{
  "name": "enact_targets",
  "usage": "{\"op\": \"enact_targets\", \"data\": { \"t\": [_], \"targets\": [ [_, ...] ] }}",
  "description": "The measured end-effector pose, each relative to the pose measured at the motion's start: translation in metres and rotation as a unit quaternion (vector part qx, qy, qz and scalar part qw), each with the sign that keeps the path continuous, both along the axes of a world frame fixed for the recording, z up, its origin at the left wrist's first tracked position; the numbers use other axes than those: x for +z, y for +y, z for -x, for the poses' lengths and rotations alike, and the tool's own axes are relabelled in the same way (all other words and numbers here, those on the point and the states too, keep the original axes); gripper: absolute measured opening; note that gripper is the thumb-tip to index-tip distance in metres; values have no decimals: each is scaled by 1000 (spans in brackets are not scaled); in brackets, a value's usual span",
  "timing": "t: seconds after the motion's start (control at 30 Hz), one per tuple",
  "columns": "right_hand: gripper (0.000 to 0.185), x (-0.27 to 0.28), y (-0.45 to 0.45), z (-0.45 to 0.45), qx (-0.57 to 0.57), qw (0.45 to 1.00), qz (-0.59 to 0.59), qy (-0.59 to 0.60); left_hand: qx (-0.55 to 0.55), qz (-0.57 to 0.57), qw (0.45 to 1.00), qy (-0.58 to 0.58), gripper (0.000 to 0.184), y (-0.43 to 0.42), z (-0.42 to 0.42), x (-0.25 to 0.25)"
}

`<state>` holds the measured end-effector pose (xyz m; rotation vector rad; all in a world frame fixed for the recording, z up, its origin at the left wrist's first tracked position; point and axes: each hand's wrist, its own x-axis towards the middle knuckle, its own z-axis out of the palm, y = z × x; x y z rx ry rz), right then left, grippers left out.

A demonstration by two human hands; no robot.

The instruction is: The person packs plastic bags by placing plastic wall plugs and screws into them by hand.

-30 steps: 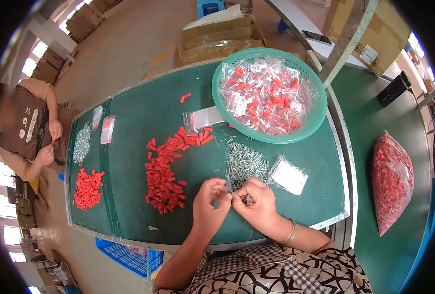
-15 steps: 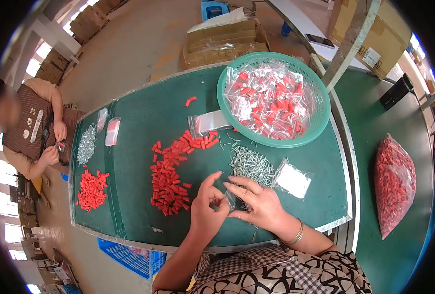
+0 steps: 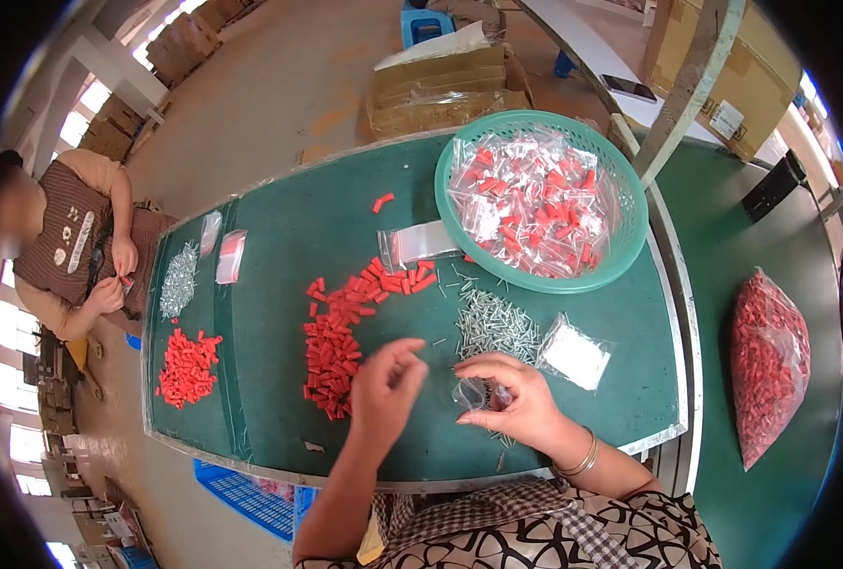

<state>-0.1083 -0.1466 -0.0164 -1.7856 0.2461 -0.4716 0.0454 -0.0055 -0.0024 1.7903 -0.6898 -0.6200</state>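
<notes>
My right hand (image 3: 516, 398) is curled around a small clear plastic bag (image 3: 471, 393), which it holds near the table's front edge. Left of it, my left hand (image 3: 386, 384) is in the air beside the pile of red plastic plugs (image 3: 334, 341); its thumb and fingertips are close together, and what lies between them, if anything, is too small to tell. Just beyond my right hand is a heap of silver screws (image 3: 493, 325). A stack of clear bags with white parts (image 3: 575, 353) lies to the right of the screws.
A green basket (image 3: 638, 228) holds filled bags. Flat bags (image 3: 421, 245) lie beside it. At the left a co-worker (image 3: 84, 242) sits by red plugs (image 3: 189, 368) and screws (image 3: 178, 281). A sack of red plugs (image 3: 768, 365) is on the right table; a metal post (image 3: 684, 90) stands behind.
My left hand has come away from my right hand and moved left to the red plugs. The bag stays in my right hand and now looks opened. The view has shifted slightly.
</notes>
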Motion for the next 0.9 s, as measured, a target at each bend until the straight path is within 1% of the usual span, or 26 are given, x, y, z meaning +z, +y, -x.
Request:
{"op": "enact_targets", "data": {
  "t": [0.07,0.1,0.2,0.3,0.4,0.5,0.6,0.7,0.8,0.9],
  "targets": [
    [53,-1,0,-1,0,1000,7,-20,19,-59,981,-183,24,-7,-33,-7],
    [52,-1,0,-2,-1,999,12,-31,27,-87,958,-273,22,-13,-47,-10],
    [52,-2,1,-1,-6,1000,4,-12,-24,-73,890,-448,20,-36,-78,-24],
    [51,2,0,0,-13,1000,9,5,-76,-143,848,-505,24,-50,-84,-29],
    [51,-1,1,0,-21,1000,-2,15,-93,-177,826,-527,21,-54,-81,-31],
    [51,1,-1,-1,-11,1000,-9,10,-108,-176,810,-549,14,-57,-84,-31],
    [54,-3,0,-1,-7,1000,0,3,-115,-226,824,-506,4,-66,-94,-30],
    [54,2,-1,1,-23,999,-19,33,-111,-179,875,-436,6,-60,-86,-17],
    [54,2,-1,0,-19,999,-12,24,-79,-152,910,-378,13,-46,-71,-13],
    [49,-1,-1,0,-20,1000,-2,10,27,-130,955,-265,16,-31,-70,-9]
  ]
}}
